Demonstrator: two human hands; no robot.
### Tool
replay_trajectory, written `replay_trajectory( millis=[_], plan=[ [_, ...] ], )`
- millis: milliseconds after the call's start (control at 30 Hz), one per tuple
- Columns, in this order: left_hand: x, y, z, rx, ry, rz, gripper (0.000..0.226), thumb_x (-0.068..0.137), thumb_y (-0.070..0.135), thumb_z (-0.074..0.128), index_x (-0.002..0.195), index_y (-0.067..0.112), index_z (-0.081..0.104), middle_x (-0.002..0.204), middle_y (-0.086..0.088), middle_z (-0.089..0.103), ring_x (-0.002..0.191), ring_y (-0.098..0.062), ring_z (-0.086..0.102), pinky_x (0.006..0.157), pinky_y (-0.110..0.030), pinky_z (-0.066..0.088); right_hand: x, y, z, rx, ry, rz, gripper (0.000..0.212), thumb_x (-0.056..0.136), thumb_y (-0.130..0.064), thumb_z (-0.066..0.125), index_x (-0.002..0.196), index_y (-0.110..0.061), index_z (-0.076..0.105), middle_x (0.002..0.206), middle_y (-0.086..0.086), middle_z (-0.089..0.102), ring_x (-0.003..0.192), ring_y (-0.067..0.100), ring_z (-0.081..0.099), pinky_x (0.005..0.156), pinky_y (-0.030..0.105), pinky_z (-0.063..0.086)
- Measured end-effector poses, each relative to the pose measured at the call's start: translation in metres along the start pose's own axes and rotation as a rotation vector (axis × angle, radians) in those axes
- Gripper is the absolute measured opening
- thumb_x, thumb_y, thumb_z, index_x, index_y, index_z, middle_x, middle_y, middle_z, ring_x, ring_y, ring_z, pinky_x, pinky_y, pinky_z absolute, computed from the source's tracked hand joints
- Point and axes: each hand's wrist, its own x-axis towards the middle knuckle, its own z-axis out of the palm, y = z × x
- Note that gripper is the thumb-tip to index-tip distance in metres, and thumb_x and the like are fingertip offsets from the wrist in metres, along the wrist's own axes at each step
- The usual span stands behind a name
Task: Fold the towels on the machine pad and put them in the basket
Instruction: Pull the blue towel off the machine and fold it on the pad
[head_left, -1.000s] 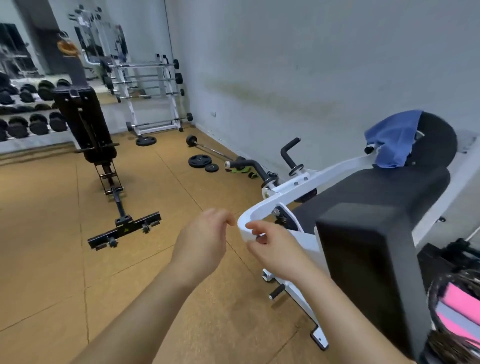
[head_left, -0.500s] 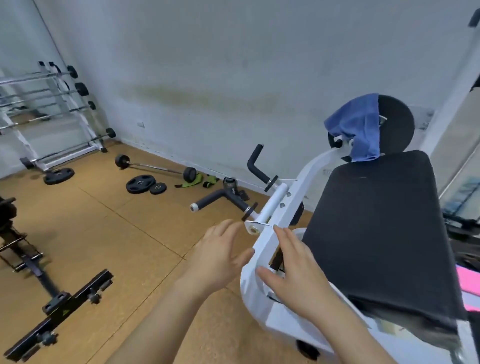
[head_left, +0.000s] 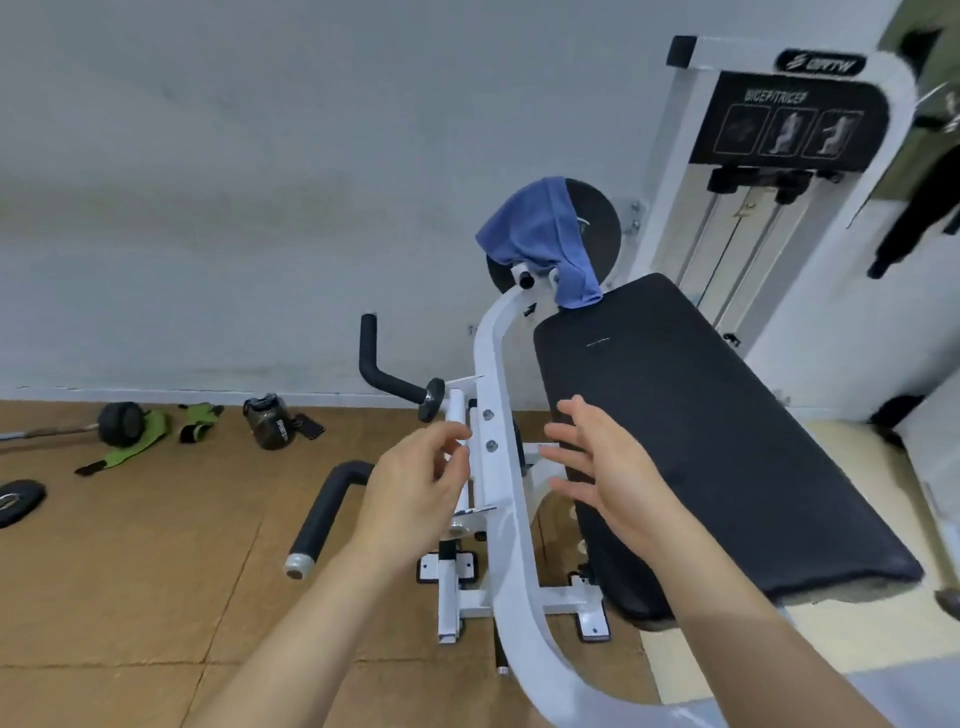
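Head view / blue towel (head_left: 540, 239): I see it draped, unfolded, over the black disc (head_left: 597, 228) and the pivot at the top of the white frame arm (head_left: 496, 395). Its lower corner hangs to the far end of the machine pad (head_left: 727, 441).
Head view / machine pad: bare black surface, no cloth lying flat on it.
Head view / left hand (head_left: 410, 493): fingers loosely curled, holding nothing, in front of the white frame arm. I cannot tell whether it touches the arm.
Head view / right hand (head_left: 608, 467): fingers spread and straight, empty, over the near left edge of the pad.
Head view / basket: not in view.
Progress, done: I judge nothing confirmed for this towel; it is neither folded nor picked up.
Progress, left: reach the towel, lift it off the disc, fold it on the pad, carry it to the basket.
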Motion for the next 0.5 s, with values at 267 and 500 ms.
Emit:
replay_trajectory(
  millis=[267,500],
  plan=[
    [0.129,-0.013,0.03,0.08,-0.256,0.164,0.028,0.1,0.029,0.046,0.126,0.031,0.057,0.111,0.013,0.062,0.086,0.0,0.057,0.076,-0.008,0.043,0.108,-0.015,-0.025,0.232,0.214,0.182,0.059,0.095,-0.063,0.031,0.132,-0.023,0.053,0.125,0.007,0.062,0.11,0.024,0.061,0.097,0.047,0.049],
    [0.26,-0.015,0.096,0.254,-0.313,0.22,0.037,0.098,0.022,0.048,0.134,0.029,0.052,0.146,0.005,0.039,0.134,-0.015,0.032,0.106,-0.027,0.033,0.227,-0.026,-0.057,0.008,0.314,0.234,0.075,0.09,-0.073,0.024,0.143,-0.024,0.045,0.151,0.001,0.04,0.137,0.025,0.037,0.112,0.05,0.032]
  ],
)
